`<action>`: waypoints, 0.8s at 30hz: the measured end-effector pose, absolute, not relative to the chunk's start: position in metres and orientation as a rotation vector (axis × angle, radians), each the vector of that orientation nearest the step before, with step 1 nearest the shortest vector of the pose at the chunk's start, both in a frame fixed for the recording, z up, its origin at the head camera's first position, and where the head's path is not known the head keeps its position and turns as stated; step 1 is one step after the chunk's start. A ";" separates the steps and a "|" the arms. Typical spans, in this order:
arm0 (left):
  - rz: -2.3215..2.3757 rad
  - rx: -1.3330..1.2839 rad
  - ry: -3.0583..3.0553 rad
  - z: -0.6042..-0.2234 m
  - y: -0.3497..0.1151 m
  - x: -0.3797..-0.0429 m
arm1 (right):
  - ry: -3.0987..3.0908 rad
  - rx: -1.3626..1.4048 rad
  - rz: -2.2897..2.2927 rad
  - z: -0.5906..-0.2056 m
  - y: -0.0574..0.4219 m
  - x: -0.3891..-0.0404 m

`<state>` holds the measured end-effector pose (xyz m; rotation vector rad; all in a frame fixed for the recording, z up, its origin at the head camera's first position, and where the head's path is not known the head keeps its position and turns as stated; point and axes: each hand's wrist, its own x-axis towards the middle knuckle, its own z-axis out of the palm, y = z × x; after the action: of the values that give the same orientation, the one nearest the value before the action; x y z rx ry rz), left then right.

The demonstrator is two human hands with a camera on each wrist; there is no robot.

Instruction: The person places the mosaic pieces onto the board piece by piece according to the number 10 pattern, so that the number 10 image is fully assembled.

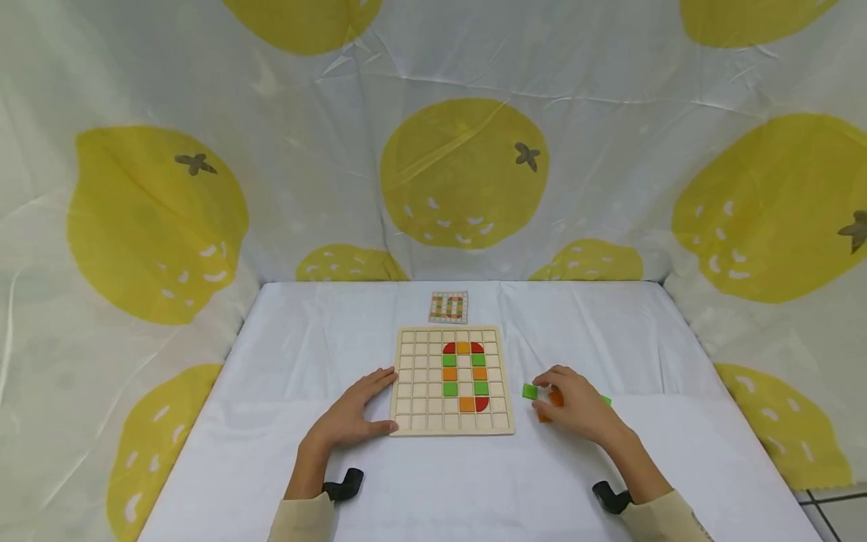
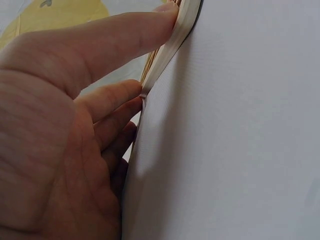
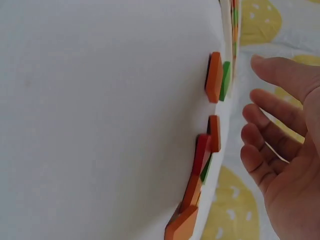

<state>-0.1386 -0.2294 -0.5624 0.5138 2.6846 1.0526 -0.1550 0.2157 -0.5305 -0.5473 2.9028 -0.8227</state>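
A wooden grid board (image 1: 420,414) lies flat on the white cloth. Red, orange and green tiles form a ring in its right part, with red rounded corners (image 1: 482,404). My left hand (image 1: 348,414) touches the board's left side, its thumb by the near corner and its fingertips farther up the edge. Over the loose tiles, to the right of the board, my right hand (image 1: 576,406) hovers with thumb and fingers apart, holding nothing. Below it are a green square tile (image 1: 530,391), orange tiles (image 3: 213,77) and a red tile (image 3: 201,152); the hand partly hides them in the head view.
Behind the board lies a small pattern card (image 1: 448,307) showing a 10 in coloured tiles. A lemon-print curtain (image 1: 467,75) encloses the back and sides of the table (image 1: 460,489).
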 end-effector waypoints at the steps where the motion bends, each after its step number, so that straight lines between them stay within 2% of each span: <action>1: 1.050 0.510 2.684 -0.563 -0.230 -0.138 | 2.910 -0.541 -0.816 -0.532 0.220 -0.154; 14: 1.030 0.504 2.696 -0.564 -0.231 -0.139 | 2.954 -0.483 -0.772 -0.548 0.261 -0.139; 24: 1.046 0.501 2.688 -0.563 -0.231 -0.138 | 2.876 -0.462 -0.860 -0.546 0.268 -0.136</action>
<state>-0.1383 -0.2308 -0.5627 0.5012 2.6876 1.0461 -0.1356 0.2679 -0.5463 -0.4623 2.8763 -0.8603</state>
